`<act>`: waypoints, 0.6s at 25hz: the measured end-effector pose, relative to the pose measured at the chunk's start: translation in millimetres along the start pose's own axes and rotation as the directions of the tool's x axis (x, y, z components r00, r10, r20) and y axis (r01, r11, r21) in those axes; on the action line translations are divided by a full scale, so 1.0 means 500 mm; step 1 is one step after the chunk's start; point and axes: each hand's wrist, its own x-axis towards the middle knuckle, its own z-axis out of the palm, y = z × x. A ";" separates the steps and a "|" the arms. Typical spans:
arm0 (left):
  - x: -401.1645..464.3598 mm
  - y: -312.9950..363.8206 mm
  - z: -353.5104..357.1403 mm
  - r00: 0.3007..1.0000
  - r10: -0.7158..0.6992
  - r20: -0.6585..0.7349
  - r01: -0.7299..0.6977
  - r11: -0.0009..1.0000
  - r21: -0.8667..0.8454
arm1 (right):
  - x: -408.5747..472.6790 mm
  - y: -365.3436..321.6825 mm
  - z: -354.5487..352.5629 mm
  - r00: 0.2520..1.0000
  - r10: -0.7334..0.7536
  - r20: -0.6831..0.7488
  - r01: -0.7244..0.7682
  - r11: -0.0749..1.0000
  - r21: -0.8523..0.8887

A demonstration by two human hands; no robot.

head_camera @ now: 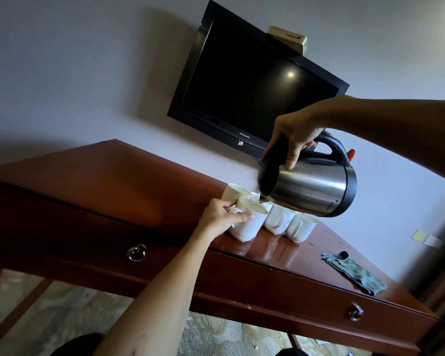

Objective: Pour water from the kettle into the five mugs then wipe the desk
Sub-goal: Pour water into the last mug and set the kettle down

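- Our right hand (294, 134) grips the kettle (311, 186) by its black handle, tipped so the spout hangs just over the front mug (249, 219).
- Our left hand (220, 217) holds that mug by its handle, thumb against its side.
- Four more mugs (280, 219) cluster touching beside and behind it on the surface (129, 176).
- A rumpled cloth (355, 273) lies well apart to the right, near the surface's front edge.
- A dark TV (252, 83) hangs on the wall above.
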 end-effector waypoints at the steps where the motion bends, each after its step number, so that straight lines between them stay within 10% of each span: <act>1: -0.001 0.001 -0.001 1.000 -0.002 0.000 0.002 1.000 0.003 | 0.000 -0.002 0.000 1.000 0.001 -0.004 -0.001 1.000 -0.008; 15: -0.008 0.010 -0.001 1.000 0.003 -0.006 -0.003 1.000 0.018 | -0.006 0.003 -0.005 0.999 -0.017 -0.041 0.016 0.999 -0.038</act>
